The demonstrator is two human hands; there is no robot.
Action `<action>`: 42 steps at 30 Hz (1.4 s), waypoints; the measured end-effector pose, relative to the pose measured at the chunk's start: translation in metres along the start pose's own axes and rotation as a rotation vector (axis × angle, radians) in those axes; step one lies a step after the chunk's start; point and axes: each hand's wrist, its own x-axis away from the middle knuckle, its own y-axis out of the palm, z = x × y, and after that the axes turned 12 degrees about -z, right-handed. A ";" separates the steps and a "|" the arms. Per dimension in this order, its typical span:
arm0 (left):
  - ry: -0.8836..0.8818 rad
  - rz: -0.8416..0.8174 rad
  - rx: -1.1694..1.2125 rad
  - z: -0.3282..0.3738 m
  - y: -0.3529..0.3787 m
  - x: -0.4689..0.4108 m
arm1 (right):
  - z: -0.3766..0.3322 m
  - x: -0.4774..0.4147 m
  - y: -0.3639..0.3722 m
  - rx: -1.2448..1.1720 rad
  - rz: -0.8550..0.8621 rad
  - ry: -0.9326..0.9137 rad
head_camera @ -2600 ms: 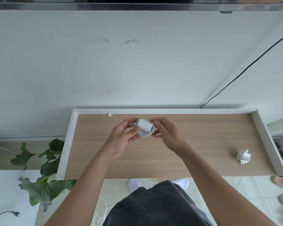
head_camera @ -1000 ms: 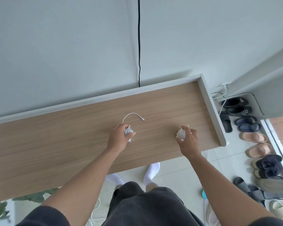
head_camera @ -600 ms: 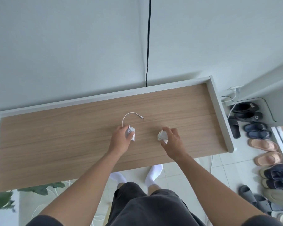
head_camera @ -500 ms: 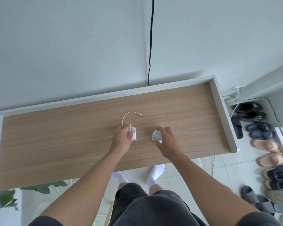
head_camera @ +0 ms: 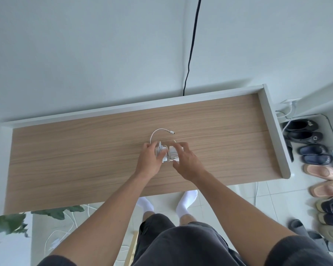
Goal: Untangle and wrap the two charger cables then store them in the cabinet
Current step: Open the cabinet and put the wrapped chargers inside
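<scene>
A plant (head_camera: pixel 6 223) peeks in beside the wooden cabinet top (head_camera: pixel 75 160). At its middle, the left hand (head_camera: pixel 149 158) grips the first charger (head_camera: pixel 159 150) around its coiled cable, probably to keep the wrap from springing loose; one short tail (head_camera: pixel 158 131) curls free on the wood. The second charger (head_camera: pixel 173 154) touches the first, and the right hand (head_camera: pixel 186 162) pinches it between fingertips and thumb, seemingly to gather both for one carry. Shoes (head_camera: pixel 313 152) line the floor on the right.
</scene>
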 end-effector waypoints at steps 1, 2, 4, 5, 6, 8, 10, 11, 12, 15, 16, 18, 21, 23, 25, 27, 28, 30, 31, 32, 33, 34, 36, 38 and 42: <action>0.000 0.020 0.024 -0.003 -0.001 0.001 | 0.000 0.002 0.000 0.013 0.011 0.002; 0.002 0.046 0.044 -0.006 -0.001 0.001 | 0.001 0.003 0.000 0.024 0.024 0.007; -0.005 0.083 0.071 -0.010 -0.003 0.002 | 0.001 0.005 0.000 0.029 0.039 0.023; -0.008 0.086 0.075 -0.010 -0.004 0.005 | 0.001 0.006 0.000 0.029 0.043 0.030; -0.007 0.084 0.075 -0.011 -0.005 0.007 | 0.001 0.007 0.000 0.033 0.047 0.036; 0.001 0.068 0.081 -0.013 -0.008 0.012 | 0.001 0.009 0.001 0.040 0.052 0.040; 0.024 0.067 0.094 -0.016 -0.011 0.017 | 0.002 0.011 0.002 0.039 0.056 0.041; 0.032 0.065 0.100 -0.017 -0.012 0.020 | 0.003 0.013 0.003 0.035 0.064 0.041; 0.035 0.063 0.104 -0.019 -0.013 0.023 | 0.003 0.014 0.004 0.029 0.076 0.044; 0.037 0.061 0.088 -0.030 -0.019 0.032 | 0.001 0.020 0.007 0.015 0.119 0.072; 0.036 0.061 0.088 -0.036 -0.021 0.035 | 0.000 0.023 0.008 0.006 0.136 0.085; 0.024 0.061 0.107 -0.047 -0.027 0.041 | -0.002 0.028 0.014 0.000 0.183 0.099; 0.025 0.045 0.124 -0.068 -0.037 0.052 | -0.007 0.037 0.024 -0.005 0.240 0.141; 0.028 0.034 0.138 -0.084 -0.046 0.059 | -0.013 0.044 0.033 -0.007 0.284 0.175; 0.031 0.016 0.147 -0.102 -0.055 0.066 | -0.023 0.053 0.045 -0.011 0.345 0.201; 0.036 -0.008 0.151 -0.118 -0.065 0.077 | -0.032 0.065 0.061 -0.043 0.400 0.214; 0.039 -0.016 0.153 -0.125 -0.070 0.082 | -0.038 0.071 0.070 -0.073 0.419 0.226; 0.047 -0.024 0.162 -0.143 -0.081 0.091 | -0.051 0.082 0.087 -0.139 0.452 0.257; 0.050 -0.031 0.166 -0.152 -0.086 0.096 | -0.056 0.087 0.095 -0.175 0.463 0.274; 0.053 -0.038 0.168 -0.161 -0.089 0.101 | -0.061 0.092 0.103 -0.213 0.467 0.297; 0.051 -0.040 0.172 -0.168 -0.092 0.107 | -0.064 0.097 0.111 -0.247 0.466 0.317; 0.044 -0.039 0.184 -0.175 -0.094 0.114 | -0.067 0.101 0.119 -0.275 0.459 0.336; 0.033 -0.029 0.220 -0.185 -0.096 0.129 | -0.069 0.107 0.133 -0.333 0.446 0.365; 0.024 -0.010 0.256 -0.189 -0.094 0.145 | -0.067 0.112 0.138 -0.401 0.423 0.413; -0.031 0.068 0.366 -0.200 -0.080 0.170 | -0.053 0.119 0.147 -0.495 0.300 0.503</action>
